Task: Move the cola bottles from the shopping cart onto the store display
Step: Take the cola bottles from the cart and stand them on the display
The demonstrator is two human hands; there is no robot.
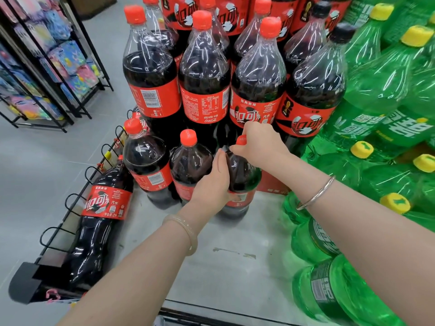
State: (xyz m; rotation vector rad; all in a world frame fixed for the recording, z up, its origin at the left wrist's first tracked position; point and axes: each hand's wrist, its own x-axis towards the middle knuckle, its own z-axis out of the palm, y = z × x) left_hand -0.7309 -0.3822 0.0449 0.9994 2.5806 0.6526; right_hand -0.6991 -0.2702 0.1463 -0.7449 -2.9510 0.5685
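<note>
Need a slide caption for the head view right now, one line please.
Both hands steady an upright cola bottle on the grey shelf: right hand grips its cap, left hand its body.

Left hand (213, 184) — bare forearm reaching forward from lower left, pale translucent bangle at the wrist; fingers and thumb wrapped round the shoulder of an upright dark cola bottle with a red label (240, 182). Right hand (256, 142) — forearm entering from lower right, thin silver bangle on it; fingers curled over the bottle's red cap.
</note>
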